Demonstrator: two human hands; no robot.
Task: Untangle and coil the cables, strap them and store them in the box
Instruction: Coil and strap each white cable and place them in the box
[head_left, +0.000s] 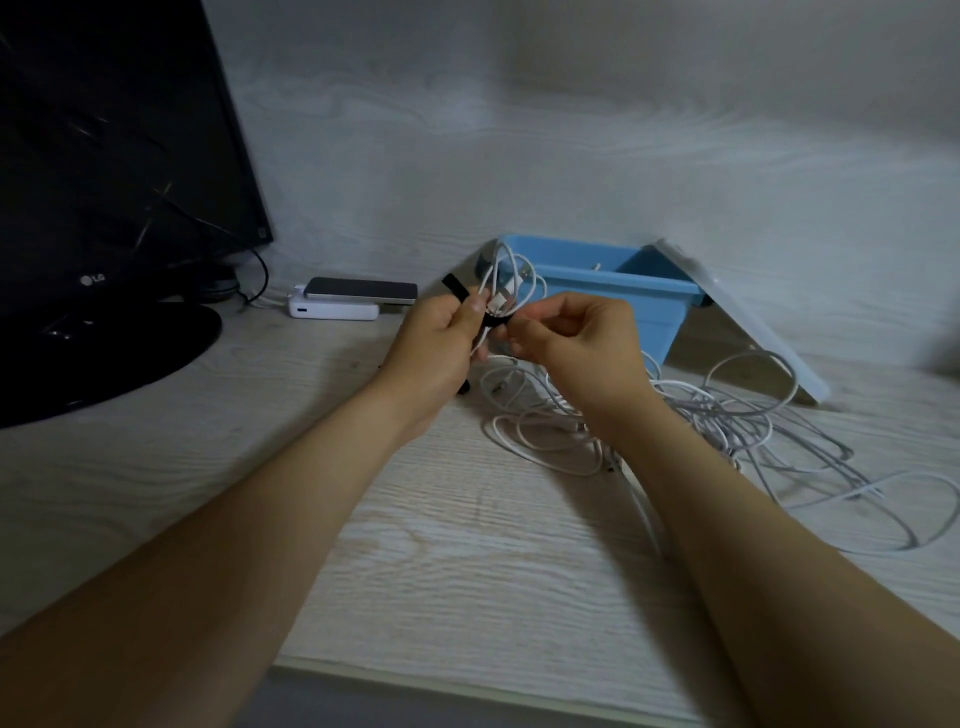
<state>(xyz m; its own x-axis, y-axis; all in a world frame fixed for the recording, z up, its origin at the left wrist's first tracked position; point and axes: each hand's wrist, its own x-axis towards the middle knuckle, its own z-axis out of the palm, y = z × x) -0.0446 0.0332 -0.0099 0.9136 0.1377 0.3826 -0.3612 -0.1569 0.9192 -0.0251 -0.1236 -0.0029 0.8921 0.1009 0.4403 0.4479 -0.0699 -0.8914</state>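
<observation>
Edge of the desk (415, 571) runs under my forearms; bare wood lies between them, monitor (104, 208) left, tangle (727, 426) right. My left hand (441, 335) grips the coil (506, 288) above the desk, before the box (613, 293); its long axis stands upright, loops up. My right hand (576, 338) pinches the strap (455, 287) around its middle, tail pointing up-left.

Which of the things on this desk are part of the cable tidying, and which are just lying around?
Job: coiled cable in the left hand, black strap pinched by the right hand, tangled cables, blue box, lid.
Lying about: monitor, phone, white power bank.
</observation>
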